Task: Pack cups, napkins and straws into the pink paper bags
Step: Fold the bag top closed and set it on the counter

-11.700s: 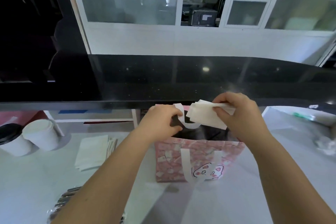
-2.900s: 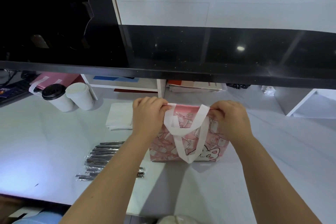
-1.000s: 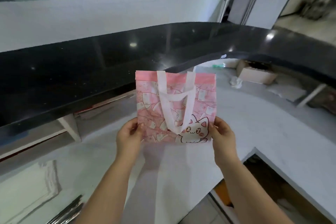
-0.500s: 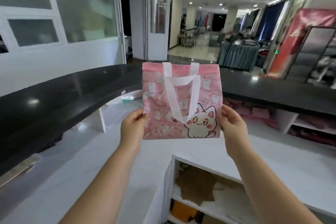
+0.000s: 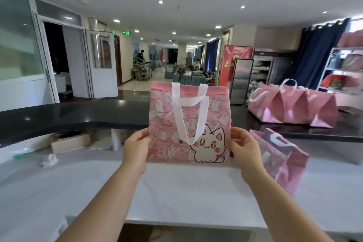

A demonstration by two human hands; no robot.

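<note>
Now the pink bag (image 5: 163,120), pinched by the left grip (image 5: 136,151) and right grip (image 5: 244,151), has been carried toward other bags (image 5: 290,106) on the counter (image 5: 78,116); probably packed.

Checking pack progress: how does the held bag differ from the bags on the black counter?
The held bag is held by the left hand and right hand; the row of bags stands on the black counter. The held bag shows its cat-print front; the row shows creased sides. All are pink with white handles.
</note>
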